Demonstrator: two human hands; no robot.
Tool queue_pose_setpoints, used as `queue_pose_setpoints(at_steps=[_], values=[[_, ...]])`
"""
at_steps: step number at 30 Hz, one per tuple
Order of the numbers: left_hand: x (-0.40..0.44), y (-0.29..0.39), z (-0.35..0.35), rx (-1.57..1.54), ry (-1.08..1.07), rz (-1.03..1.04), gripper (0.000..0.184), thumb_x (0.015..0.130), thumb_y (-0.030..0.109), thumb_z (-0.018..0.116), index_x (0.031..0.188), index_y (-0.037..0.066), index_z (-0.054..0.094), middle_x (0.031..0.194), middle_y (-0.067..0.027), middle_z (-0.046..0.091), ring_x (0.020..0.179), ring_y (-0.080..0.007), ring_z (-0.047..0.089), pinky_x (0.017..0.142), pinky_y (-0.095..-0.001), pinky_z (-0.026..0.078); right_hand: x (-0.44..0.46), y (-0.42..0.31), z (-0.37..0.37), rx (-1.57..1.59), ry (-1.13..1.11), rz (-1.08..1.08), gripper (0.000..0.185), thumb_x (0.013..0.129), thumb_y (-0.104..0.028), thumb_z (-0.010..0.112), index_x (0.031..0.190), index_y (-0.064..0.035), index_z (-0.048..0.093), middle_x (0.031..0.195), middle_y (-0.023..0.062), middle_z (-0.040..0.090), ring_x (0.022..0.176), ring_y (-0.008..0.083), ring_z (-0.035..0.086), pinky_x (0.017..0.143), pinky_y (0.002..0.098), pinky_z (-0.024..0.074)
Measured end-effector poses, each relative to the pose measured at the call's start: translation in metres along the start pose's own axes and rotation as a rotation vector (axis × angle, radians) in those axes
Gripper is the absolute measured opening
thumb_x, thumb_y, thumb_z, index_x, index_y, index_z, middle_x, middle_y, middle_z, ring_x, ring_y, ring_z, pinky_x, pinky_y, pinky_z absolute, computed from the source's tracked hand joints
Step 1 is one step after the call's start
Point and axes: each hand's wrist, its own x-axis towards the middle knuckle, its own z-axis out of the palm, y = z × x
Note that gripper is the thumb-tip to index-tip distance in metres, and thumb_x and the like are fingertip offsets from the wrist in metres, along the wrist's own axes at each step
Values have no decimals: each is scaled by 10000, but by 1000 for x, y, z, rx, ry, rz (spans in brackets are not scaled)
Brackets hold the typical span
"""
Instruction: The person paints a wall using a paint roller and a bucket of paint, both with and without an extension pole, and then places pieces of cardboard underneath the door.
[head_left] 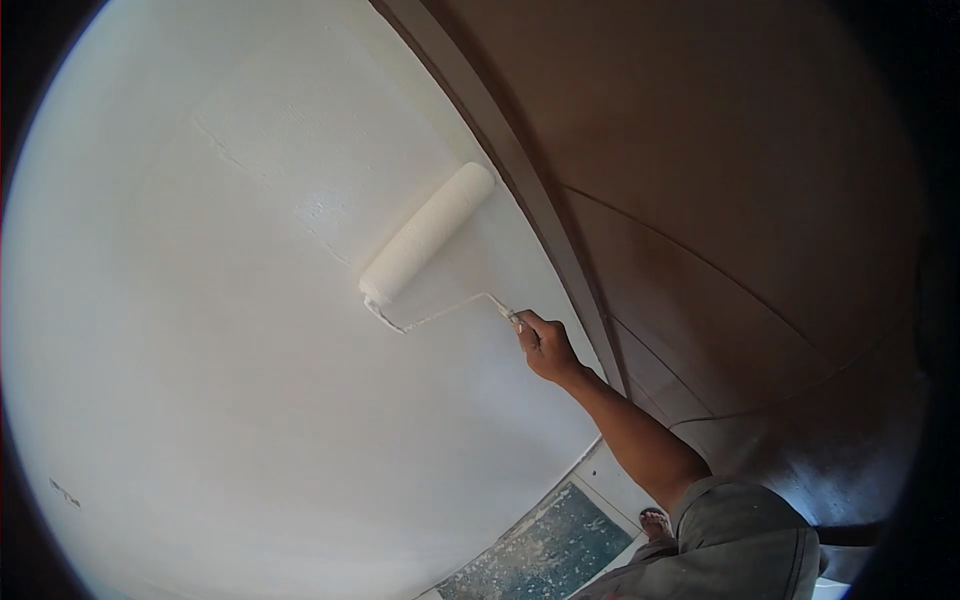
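Observation:
My right hand (547, 347) reaches up from the lower right, its fingers wrapped round the handle end of a paint roller (428, 232). The pale, thick roller sleeve lies slantwise against the white wall (250, 380), close to the brown frame edge on its right. A bent wire, smeared with paint, runs from the sleeve's lower end to my hand. My left hand is not in view.
A brown panelled door (740, 200) and its frame (540, 190) fill the right side. Below are a dark, paint-spattered mat (550, 545), pale floor tiles and a sandalled foot (655, 522). A small mark (65, 493) shows on the wall at lower left.

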Motion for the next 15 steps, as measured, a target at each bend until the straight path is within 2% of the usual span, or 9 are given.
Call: queue_pose_setpoints(at_steps=[15], values=[[27, 64, -31, 29, -50, -63, 342, 986, 235, 681, 1225, 8, 591, 1202, -165, 642, 1163, -290, 600, 993, -442, 513, -1, 0, 1, 5, -80, 86, 156, 1054, -123, 502, 995, -19, 601, 622, 12, 483, 552, 99, 463, 528, 295, 404]])
